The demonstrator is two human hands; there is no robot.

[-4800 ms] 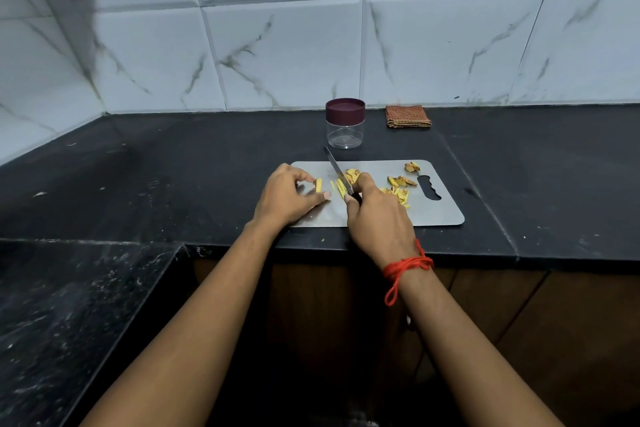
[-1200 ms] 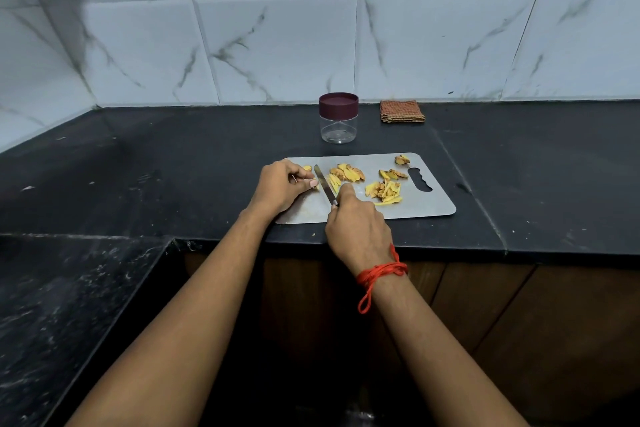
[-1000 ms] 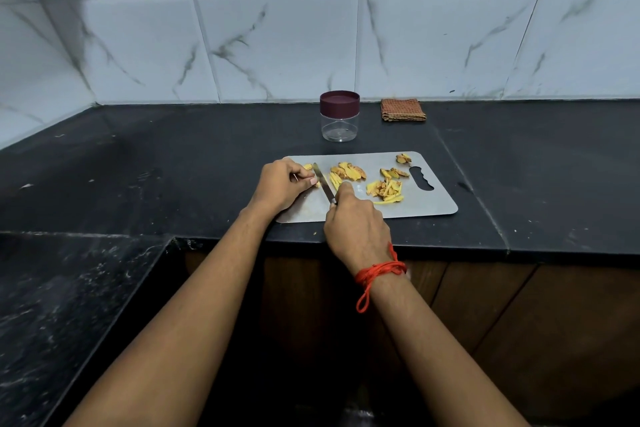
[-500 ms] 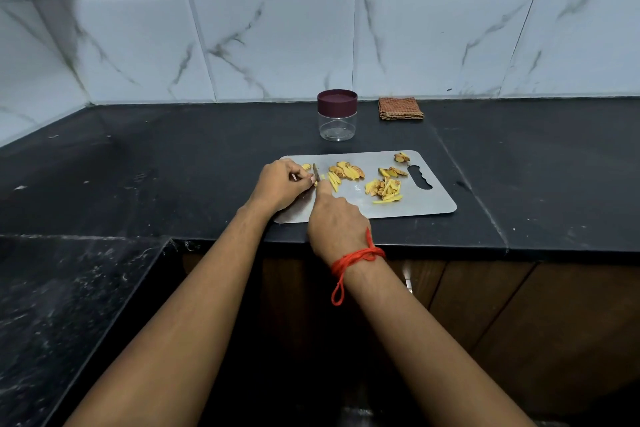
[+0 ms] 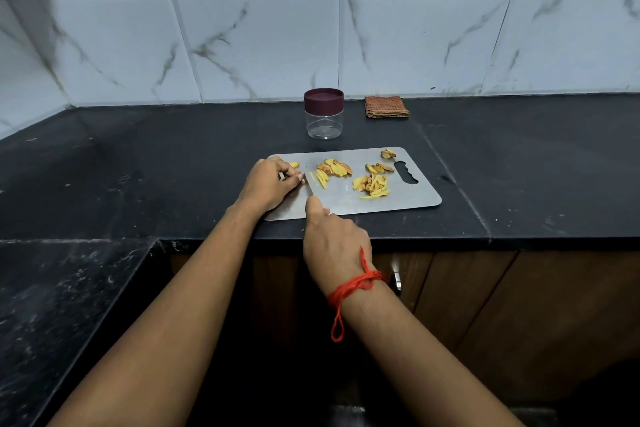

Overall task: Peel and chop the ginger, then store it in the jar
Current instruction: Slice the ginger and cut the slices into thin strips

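Left hand (image 5: 266,184): rests on the left end of the cutting board (image 5: 408,199). Its fingers are curled together, and the fingertips pin a small ginger piece (image 5: 302,180) against the board.

Right hand (image 5: 332,239): fingers are clamped round the handle of the knife (image 5: 308,187), with the index finger laid straight along the back of the blade. The handle is hidden inside the fist. The blade tip sits just beside the left fingertips, at the ginger piece. A red thread (image 5: 353,288) is tied round this wrist.

Cut ginger lies on the board in 4 groups:
- thin strips (image 5: 321,179) just right of the blade
- flat slices (image 5: 335,168) behind the strips
- a mixed pile (image 5: 372,185) near the middle
- scraps (image 5: 388,153) at the far right corner, beside the handle slot

The jar (image 5: 324,125) stands upright on the black counter (image 5: 173,163) behind the board, apart from it, with its dark red lid (image 5: 323,100) on. A folded cloth (image 5: 386,107) lies right of the jar, against the wall
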